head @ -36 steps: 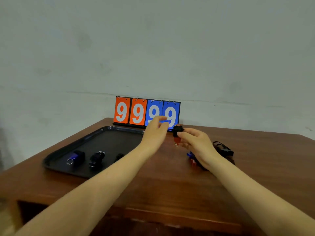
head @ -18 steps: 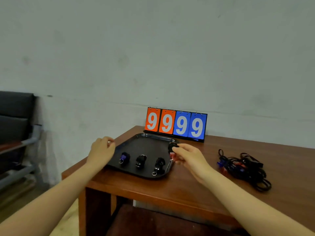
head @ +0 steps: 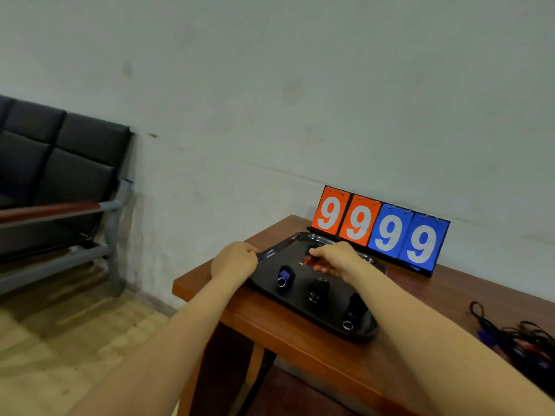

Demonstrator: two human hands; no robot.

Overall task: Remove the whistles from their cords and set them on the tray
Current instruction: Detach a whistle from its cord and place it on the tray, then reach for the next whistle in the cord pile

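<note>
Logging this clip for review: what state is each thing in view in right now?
Black plastic tray: flat on the table, left hand gripping its rim.
Blue whistle: lying in the tray, cord off.
Two black whistles: lying in the tray.
Red-and-black whistle: pinched by right hand over the tray.
Tangled cords: heaped on the table.
Scoreboard: upright, showing 9999.
</note>
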